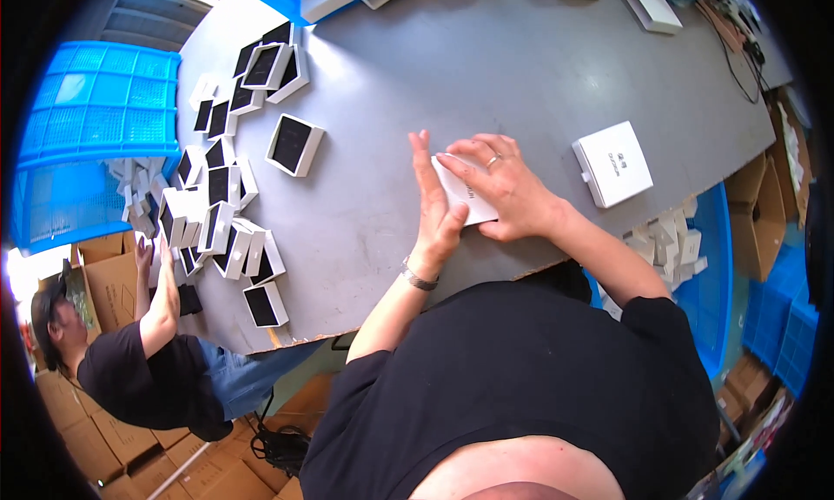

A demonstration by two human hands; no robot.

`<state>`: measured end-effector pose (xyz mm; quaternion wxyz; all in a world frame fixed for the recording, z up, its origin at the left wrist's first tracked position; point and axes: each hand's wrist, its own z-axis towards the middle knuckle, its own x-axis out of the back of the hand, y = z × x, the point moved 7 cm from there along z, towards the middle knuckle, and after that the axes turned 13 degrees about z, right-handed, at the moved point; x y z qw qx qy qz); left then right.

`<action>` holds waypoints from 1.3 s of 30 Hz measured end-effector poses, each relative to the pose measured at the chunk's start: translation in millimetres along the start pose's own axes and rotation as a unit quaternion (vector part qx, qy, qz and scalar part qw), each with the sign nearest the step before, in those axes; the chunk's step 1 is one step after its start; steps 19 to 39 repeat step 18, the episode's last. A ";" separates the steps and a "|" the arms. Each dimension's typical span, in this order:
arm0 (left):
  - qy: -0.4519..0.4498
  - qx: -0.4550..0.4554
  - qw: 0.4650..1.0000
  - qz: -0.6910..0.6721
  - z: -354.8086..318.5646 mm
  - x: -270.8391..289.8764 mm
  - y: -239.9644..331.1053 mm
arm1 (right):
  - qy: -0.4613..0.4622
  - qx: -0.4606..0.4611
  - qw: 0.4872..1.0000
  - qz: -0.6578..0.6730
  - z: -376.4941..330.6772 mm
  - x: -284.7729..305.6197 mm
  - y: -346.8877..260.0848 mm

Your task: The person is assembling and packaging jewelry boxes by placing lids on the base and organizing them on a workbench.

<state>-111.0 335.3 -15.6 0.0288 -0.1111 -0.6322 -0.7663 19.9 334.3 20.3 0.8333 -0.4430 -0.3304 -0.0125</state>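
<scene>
A small white box (465, 198) with dark print on its top sits between my two hands, over the middle of the grey table. My left hand (437, 203) presses along its left side, fingers stretched away from me and thumb at the near edge. From the right, my right hand (511, 185), with a ring on one finger, lies across its top and right side. The two hands together grip the box, and they cover much of it. To the right of them a closed white box (613, 164) with a small tab lies on the table.
Open white box halves with black insides (217, 185) crowd the table's left side, and one open box (294, 145) lies apart. At the left, a co-worker (148, 352) reaches toward them beside blue crates (95, 100). A blue bin (714, 274) of white boxes stands at right. Cables (734, 52) lie far right.
</scene>
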 end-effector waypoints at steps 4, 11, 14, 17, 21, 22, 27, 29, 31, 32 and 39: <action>-0.015 -0.051 0.951 0.304 22.4 24.2 3.9 | -0.037 -0.090 0.975 -0.201 -9.8 28.5 4.3; 0.137 0.069 0.726 0.670 61.4 218.9 -35.2 | -0.006 -0.352 0.875 -0.332 -86.8 162.7 21.2; 0.114 0.036 0.773 0.623 69.0 227.2 -54.3 | 0.093 -0.243 0.942 -0.214 -15.8 182.0 61.3; 0.077 0.011 0.776 0.625 88.2 160.7 -35.5 | 0.156 -0.150 0.950 -0.225 90.2 186.2 130.3; 0.081 0.010 0.777 0.624 93.9 161.0 -34.9 | 0.211 -0.160 0.945 -0.190 126.2 186.2 158.2; 0.081 0.010 0.777 0.624 93.9 161.0 -34.9 | 0.211 -0.160 0.945 -0.190 126.2 186.2 158.2; 0.081 0.010 0.777 0.624 93.9 161.0 -34.9 | 0.211 -0.160 0.945 -0.190 126.2 186.2 158.2; 0.081 0.010 0.777 0.624 93.9 161.0 -34.9 | 0.211 -0.160 0.945 -0.190 126.2 186.2 158.2; 0.081 0.010 0.777 0.624 93.9 161.0 -34.9 | 0.211 -0.160 0.945 -0.190 126.2 186.2 158.2; 0.081 0.010 0.777 0.624 93.9 161.0 -34.9 | 0.211 -0.160 0.945 -0.190 126.2 186.2 158.2; 0.081 0.010 0.777 0.624 93.9 161.0 -34.9 | 0.211 -0.160 0.945 -0.190 126.2 186.2 158.2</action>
